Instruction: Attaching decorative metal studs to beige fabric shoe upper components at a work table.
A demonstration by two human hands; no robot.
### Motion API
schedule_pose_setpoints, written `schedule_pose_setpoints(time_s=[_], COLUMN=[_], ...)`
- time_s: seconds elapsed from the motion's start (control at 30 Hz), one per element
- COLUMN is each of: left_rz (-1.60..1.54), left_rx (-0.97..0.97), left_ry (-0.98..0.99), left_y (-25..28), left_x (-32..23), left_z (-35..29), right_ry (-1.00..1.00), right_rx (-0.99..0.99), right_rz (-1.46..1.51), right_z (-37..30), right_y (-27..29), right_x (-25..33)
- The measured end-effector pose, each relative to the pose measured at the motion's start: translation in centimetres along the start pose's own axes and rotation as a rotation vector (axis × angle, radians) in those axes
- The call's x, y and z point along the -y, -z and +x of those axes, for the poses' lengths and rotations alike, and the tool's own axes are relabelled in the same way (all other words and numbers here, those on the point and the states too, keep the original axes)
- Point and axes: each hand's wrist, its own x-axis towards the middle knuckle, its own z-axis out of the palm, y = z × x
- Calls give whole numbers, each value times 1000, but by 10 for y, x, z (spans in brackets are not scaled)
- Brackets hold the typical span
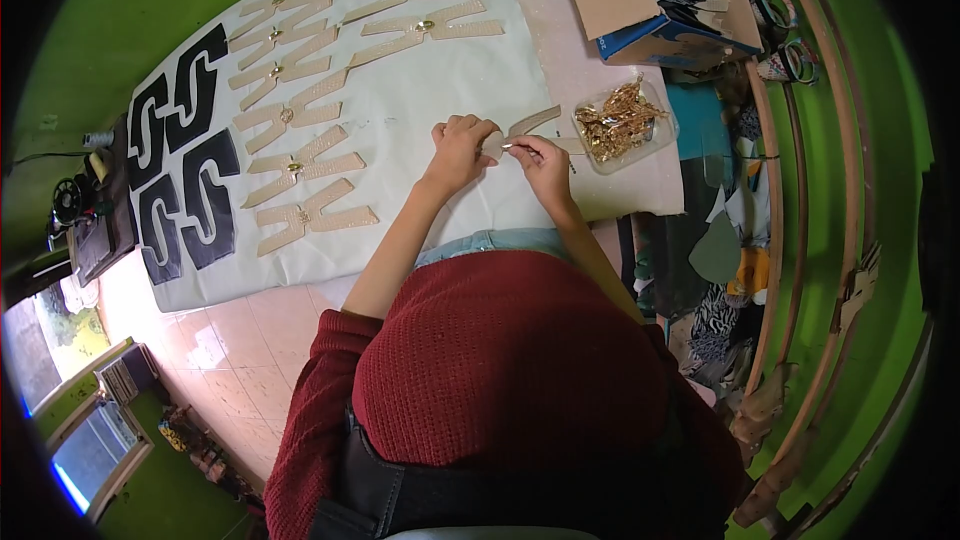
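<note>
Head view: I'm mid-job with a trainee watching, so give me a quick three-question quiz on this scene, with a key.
1. How many black cut-out pieces lie to the left of the left hand?
2. True or false: the clear tray of gold-coloured pieces stands to the left of the right hand.
3. Which thing are both hands at? A) the cardboard box; B) a tan strap piece; C) a black cut-out piece.

Key: 1. Four. 2. False; it stands to the right. 3. B.
</note>
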Motion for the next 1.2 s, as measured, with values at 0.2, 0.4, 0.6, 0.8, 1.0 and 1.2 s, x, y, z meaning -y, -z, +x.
schedule_pose_setpoints(time_s=[0.2,0.4,0.6,0.8,1.0,1.2], left_rz=[-40,-64,-80,-71,28,128], left_rx=[-7,-11,21,69,74,43], left_ry=[-42,-58,-46,-58,-10,1], left_y=[2,2,3,11,9,7], left_x=[-2,1,3,-2,-9,-13], left_z=[-1,-1,2,8,10,7], right_ry=[102,44,8,68,159,31], right_rx=[-55,-102,-95,-140,-194,-224], right_rz=[-76,-38,-85,-161,-132,-139], right_z=[-8,-8,-4,-6,-12,-11], right_y=[0,-3,-6,-10,-12,-14], right_x=[3,9,14,15,10,11])
